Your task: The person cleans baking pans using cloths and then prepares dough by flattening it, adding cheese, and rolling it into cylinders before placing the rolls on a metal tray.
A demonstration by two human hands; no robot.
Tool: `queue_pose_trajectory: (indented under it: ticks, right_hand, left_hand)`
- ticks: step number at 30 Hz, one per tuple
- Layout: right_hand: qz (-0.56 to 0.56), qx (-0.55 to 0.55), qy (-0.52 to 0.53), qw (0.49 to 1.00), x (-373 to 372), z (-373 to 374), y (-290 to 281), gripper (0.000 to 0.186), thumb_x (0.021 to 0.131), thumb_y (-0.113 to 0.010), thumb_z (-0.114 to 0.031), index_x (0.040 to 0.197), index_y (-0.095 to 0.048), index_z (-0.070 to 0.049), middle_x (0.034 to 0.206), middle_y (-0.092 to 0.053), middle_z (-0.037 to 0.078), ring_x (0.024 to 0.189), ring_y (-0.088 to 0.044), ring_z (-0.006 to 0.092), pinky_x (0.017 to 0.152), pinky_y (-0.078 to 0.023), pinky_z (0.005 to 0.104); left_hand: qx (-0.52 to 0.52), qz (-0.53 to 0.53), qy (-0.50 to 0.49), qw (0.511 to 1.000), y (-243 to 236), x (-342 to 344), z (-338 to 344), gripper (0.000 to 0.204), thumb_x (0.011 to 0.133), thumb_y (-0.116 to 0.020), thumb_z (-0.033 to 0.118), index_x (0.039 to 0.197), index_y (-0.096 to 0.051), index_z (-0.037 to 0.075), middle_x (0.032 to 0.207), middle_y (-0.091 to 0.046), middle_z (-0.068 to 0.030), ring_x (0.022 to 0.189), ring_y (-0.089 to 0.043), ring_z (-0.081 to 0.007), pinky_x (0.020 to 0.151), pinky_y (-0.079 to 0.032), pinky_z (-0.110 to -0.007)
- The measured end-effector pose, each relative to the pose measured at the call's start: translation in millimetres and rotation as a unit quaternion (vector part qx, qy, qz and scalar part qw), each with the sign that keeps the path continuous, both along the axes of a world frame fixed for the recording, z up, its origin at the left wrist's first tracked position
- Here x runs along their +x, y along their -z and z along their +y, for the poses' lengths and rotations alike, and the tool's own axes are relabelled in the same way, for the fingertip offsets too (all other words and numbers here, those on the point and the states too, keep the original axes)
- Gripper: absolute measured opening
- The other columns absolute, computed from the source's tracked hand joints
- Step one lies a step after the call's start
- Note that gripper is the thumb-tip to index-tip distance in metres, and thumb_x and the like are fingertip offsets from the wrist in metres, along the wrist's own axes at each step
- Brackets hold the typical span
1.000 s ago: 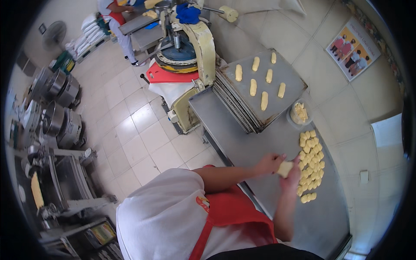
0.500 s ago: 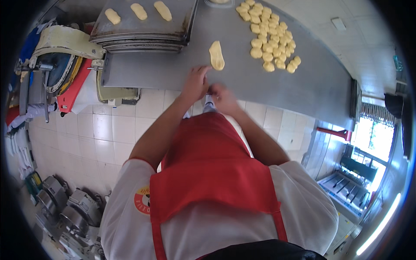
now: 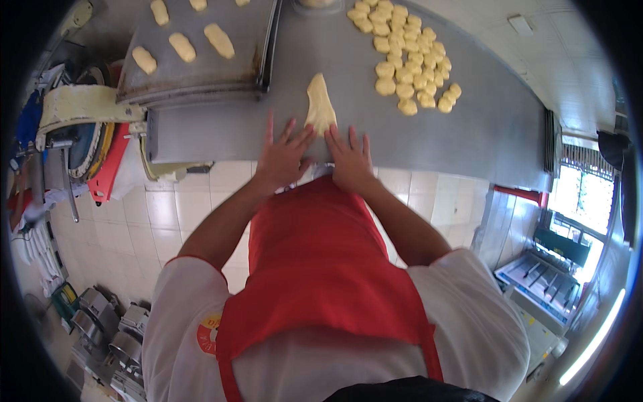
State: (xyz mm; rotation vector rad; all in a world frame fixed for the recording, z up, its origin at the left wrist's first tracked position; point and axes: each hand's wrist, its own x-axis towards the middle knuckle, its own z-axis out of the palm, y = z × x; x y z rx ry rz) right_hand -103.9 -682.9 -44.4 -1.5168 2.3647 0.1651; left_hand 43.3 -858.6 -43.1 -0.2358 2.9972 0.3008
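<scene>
A flattened, elongated piece of yellow dough lies on the grey metal table, narrow at its far end and wider toward me. My left hand is open with its fingers spread, fingertips at the near left edge of the dough. At the near right edge, my right hand also lies open, fingers stretched out and touching the dough. Both palms are close to the table's front edge.
Many small dough balls are clustered at the far right of the table. A stacked baking tray at the left bears several dough pieces. Beyond the dough stands a clear container. Machinery is at the left.
Both hands have come up from the table's front edge onto the dough, fingers now spread. The dough looks longer, with a pointed far end. The view has shifted, showing more of the tray.
</scene>
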Motion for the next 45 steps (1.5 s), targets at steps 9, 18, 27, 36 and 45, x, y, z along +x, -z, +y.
queue_pose_trajectory:
  ticks: [9,18,27,36,45]
  right_hand:
    - [-0.177,0.087,-0.044,0.979,-61,-19,-49,0.065,0.097,-0.054,-0.021,0.161,-0.047,-0.009,0.173,-0.038,0.012,0.159,-0.030,0.0486,0.129,-0.011,0.0699]
    - [-0.283,-0.238,0.175,0.913,-196,14,-69,0.052,0.094,-0.059,-0.009,0.147,-0.064,-0.011,0.156,-0.060,0.013,0.147,-0.052,0.0367,0.128,-0.022,0.0651]
    - [-0.326,-0.320,0.190,0.869,-258,30,-65,0.039,0.092,-0.067,-0.005,0.130,-0.073,-0.006,0.133,-0.073,0.014,0.126,-0.067,0.0338,0.119,-0.038,0.0580]
    - [-0.407,-0.424,0.151,0.795,-279,-48,-91,0.038,0.093,-0.067,-0.002,0.130,-0.070,-0.002,0.133,-0.071,0.017,0.118,-0.070,0.0375,0.101,-0.056,0.0440]
    - [-0.710,-0.375,0.337,0.492,-213,-171,-68,0.042,0.100,-0.077,-0.012,0.136,-0.065,0.004,0.112,-0.072,0.011,0.095,-0.072,0.0175,0.084,-0.060,0.0320]
  left_hand:
    - [0.051,-0.073,-0.086,0.992,-43,-39,-2,0.060,0.103,-0.060,0.047,0.155,-0.056,0.018,0.157,-0.057,-0.0080,0.151,-0.046,-0.0324,0.126,-0.009,-0.073]
    - [-0.001,0.206,-0.314,0.927,-82,-329,-198,0.028,0.096,-0.072,0.024,0.117,-0.076,0.007,0.115,-0.076,-0.0184,0.109,-0.072,-0.0389,0.095,-0.058,-0.049]
    - [-0.059,-0.006,-0.395,0.917,-63,-413,-244,0.033,0.090,-0.074,0.023,0.121,-0.077,0.012,0.117,-0.079,-0.0155,0.108,-0.076,-0.0354,0.092,-0.061,-0.048]
    - [0.174,0.273,-0.353,0.878,-117,-341,-205,0.019,0.090,-0.078,0.005,0.109,-0.079,0.003,0.100,-0.078,-0.0082,0.088,-0.074,-0.0154,0.083,-0.059,-0.030]
    - [0.549,0.387,-0.356,0.650,-82,-231,-90,0.026,0.095,-0.076,-0.005,0.121,-0.072,-0.002,0.110,-0.070,-0.0055,0.099,-0.068,-0.0135,0.093,-0.060,-0.029]
